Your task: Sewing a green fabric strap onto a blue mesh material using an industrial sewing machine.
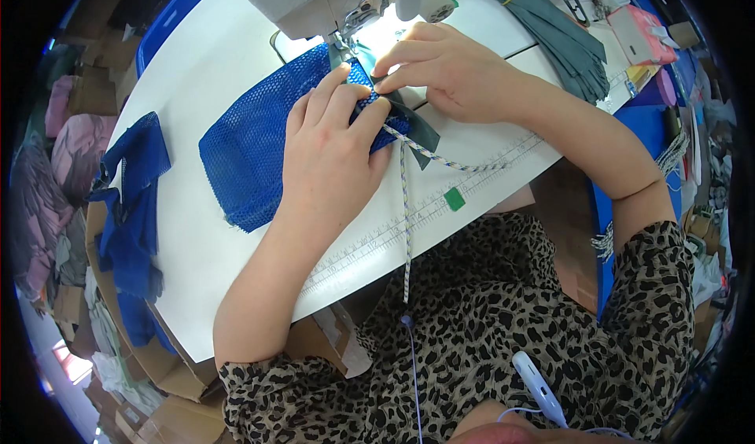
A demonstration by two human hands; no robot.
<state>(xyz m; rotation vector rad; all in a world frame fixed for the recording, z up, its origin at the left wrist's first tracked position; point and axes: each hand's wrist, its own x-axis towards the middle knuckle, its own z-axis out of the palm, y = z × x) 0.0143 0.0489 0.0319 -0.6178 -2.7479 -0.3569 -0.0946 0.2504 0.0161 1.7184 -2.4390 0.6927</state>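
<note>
A blue mesh fabric piece [248, 149] lies on the white sewing table [197, 66], its far end under the sewing machine [330, 0] needle. My left hand [334, 149] presses flat on the mesh near the needle. My right hand [440, 70] holds down a dark grey strip [425, 133] beside the presser foot, fingertips meeting the left hand's. A white and blue cord [406, 224] runs from under my hands down over the table's front edge.
More blue mesh pieces [130, 200] hang over the table's left edge above cardboard boxes [177, 377]. A stack of grey strips [562, 39] and scissors [574, 0] lie at the far right. A ruler strip [393, 228] and a green tag [454, 199] mark the front edge.
</note>
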